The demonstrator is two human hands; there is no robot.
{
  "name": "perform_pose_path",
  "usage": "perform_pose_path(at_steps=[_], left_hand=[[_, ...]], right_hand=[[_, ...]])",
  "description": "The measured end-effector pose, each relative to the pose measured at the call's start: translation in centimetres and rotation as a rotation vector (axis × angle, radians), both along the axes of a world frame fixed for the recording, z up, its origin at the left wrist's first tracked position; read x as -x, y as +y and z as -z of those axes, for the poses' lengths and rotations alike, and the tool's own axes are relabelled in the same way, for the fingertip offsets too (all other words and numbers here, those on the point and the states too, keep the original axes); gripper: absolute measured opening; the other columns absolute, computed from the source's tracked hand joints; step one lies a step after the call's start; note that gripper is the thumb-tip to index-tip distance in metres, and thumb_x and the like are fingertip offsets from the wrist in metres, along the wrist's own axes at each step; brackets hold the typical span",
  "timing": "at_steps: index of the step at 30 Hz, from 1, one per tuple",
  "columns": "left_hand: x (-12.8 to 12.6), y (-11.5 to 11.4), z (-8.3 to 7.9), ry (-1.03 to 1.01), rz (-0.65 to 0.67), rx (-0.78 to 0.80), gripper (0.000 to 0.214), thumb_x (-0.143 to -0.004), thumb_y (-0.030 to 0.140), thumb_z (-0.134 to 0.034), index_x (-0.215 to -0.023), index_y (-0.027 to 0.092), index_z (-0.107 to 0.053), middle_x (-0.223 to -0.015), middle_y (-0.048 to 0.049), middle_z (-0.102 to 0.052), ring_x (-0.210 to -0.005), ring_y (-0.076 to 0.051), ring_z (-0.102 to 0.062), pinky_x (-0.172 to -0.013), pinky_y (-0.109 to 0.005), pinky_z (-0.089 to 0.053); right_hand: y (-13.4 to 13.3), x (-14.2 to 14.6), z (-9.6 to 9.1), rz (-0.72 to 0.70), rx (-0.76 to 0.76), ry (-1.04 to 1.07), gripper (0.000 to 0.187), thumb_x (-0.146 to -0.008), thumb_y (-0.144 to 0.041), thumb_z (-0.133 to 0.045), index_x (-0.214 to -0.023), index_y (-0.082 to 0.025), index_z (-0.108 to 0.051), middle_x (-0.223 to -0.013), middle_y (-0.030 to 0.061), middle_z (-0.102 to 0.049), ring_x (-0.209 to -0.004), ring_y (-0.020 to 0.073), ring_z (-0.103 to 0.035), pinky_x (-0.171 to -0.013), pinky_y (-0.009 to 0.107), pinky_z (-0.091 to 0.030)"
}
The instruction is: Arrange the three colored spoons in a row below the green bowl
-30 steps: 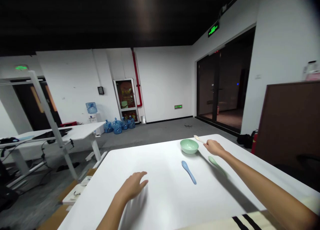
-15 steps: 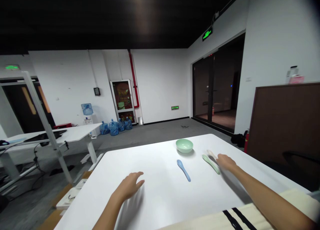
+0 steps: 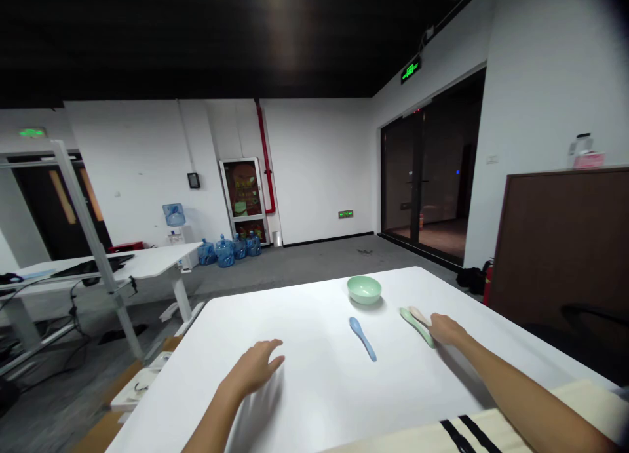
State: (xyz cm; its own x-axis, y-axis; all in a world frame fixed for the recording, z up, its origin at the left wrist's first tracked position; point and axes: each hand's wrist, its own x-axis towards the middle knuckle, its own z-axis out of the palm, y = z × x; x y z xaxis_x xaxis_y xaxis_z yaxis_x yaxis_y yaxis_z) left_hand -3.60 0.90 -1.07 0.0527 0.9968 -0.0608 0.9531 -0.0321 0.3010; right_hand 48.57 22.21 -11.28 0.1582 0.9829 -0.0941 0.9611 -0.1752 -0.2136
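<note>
Out on the white table [image 3: 304, 309], the left hand [image 3: 253, 369] hovers open and empty, fingers spread. Mid-table, a blue plastic spoon [image 3: 362, 338] lies just below a pale green bowl [image 3: 364, 290]. Over on the right, the right hand [image 3: 446, 329] sits on a cream spoon [image 3: 417, 315], touching a green spoon [image 3: 417, 326]; whether it's gripping, I can't tell.

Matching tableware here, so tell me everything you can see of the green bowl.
The bowl is small, round and pale mint green, with a smooth, matte surface that looks like plastic. It stands upright, open side up, on the far part of the white table, and appears empty. Its plain rounded rim curves down to a narrower base, and only the table touches it.
</note>
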Motion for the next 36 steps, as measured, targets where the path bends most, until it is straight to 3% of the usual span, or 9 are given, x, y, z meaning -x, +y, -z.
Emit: perform_pose_path(at_steps=[6,12,17,20,25,28,31,36], left_hand=[[0.2,0.1,0.2,-0.006,0.005,-0.011,0.054,-0.091,0.053,-0.042,-0.137,0.026,-0.053,-0.138,-0.0077,-0.059,-0.128,-0.028,-0.052,-0.105,-0.040,-0.040],[0.2,0.1,0.3,-0.009,0.007,-0.011,0.055,-0.091,0.054,-0.042,-0.137,0.026,-0.052,-0.139,-0.0076,-0.058,-0.129,-0.028,-0.051,-0.105,-0.040,-0.040],[0.1,0.1,0.0,-0.007,0.007,0.001,0.056,-0.092,0.054,-0.041,-0.138,0.025,-0.052,-0.140,-0.0086,-0.057,-0.130,-0.029,-0.051,-0.105,-0.041,-0.040],[0.3,0.1,0.2,-0.012,0.002,0.003,0.057,-0.091,0.056,-0.041,-0.138,0.026,-0.052,-0.140,-0.0081,-0.057,-0.130,-0.029,-0.050,-0.105,-0.041,-0.040],[0.4,0.1,0.4,-0.013,0.000,0.002,0.057,-0.091,0.057,-0.040,-0.138,0.026,-0.051,-0.139,-0.0079,-0.058,-0.130,-0.029,-0.051,-0.105,-0.041,-0.041],[0.2,0.1,0.2,-0.014,-0.002,0.000,0.056,-0.091,0.056,-0.041,-0.137,0.026,-0.052,-0.139,-0.0080,-0.058,-0.129,-0.030,-0.051,-0.104,-0.041,-0.041],[0.1,0.0,0.0,-0.010,0.001,0.003,0.057,-0.091,0.056,-0.041,-0.137,0.026,-0.052,-0.139,-0.0080,-0.058,-0.129,-0.029,-0.051,-0.105,-0.041,-0.040],[0.2,0.0,0.0,0.004,0.005,0.008,0.056,-0.092,0.054,-0.041,-0.138,0.025,-0.051,-0.140,-0.0084,-0.058,-0.129,-0.027,-0.051,-0.106,-0.040,-0.040]], right_hand=[[0.1,-0.2,0.1,-0.015,0.008,-0.008,0.026,-0.079,-0.023,-0.052,-0.099,-0.013,-0.066,-0.110,0.0196,-0.067,-0.091,0.0279,-0.068,-0.069,0.034,-0.045],[-0.3,1.2,-1.5,0.026,-0.042,0.002,0.031,-0.085,-0.035,-0.049,-0.100,-0.014,-0.066,-0.111,0.0199,-0.067,-0.094,0.0299,-0.067,-0.070,0.036,-0.046],[-0.6,3.0,-1.7,-0.060,-0.065,-0.040,0.036,-0.086,-0.041,-0.047,-0.103,-0.016,-0.067,-0.112,0.0180,-0.068,-0.097,0.0300,-0.066,-0.071,0.034,-0.046],[-0.6,3.5,-0.9,-0.109,-0.051,-0.050,0.040,-0.083,-0.036,-0.054,-0.119,-0.020,-0.062,-0.114,0.0151,-0.068,-0.099,0.0289,-0.066,-0.073,0.033,-0.045],[-0.3,3.7,-0.1,-0.116,-0.034,-0.033,0.065,-0.078,-0.021,-0.055,-0.142,-0.024,-0.043,-0.116,0.0151,-0.067,-0.099,0.0291,-0.066,-0.071,0.032,-0.045],[-0.4,4.3,-0.4,-0.115,-0.042,-0.009,0.055,-0.079,-0.022,-0.054,-0.134,-0.019,-0.051,-0.114,0.0157,-0.067,-0.097,0.0282,-0.067,-0.068,0.031,-0.043],[-0.7,5.6,-1.1,-0.157,-0.051,0.006,0.033,-0.081,-0.029,-0.055,-0.110,-0.014,-0.063,-0.111,0.0172,-0.067,-0.092,0.0267,-0.067,-0.066,0.029,-0.042],[-1.3,7.9,-1.3,-0.259,-0.059,0.051,0.021,-0.081,-0.034,-0.058,-0.084,-0.014,-0.065,-0.094,0.0156,-0.071,-0.089,0.0264,-0.067,-0.068,0.029,-0.040]])
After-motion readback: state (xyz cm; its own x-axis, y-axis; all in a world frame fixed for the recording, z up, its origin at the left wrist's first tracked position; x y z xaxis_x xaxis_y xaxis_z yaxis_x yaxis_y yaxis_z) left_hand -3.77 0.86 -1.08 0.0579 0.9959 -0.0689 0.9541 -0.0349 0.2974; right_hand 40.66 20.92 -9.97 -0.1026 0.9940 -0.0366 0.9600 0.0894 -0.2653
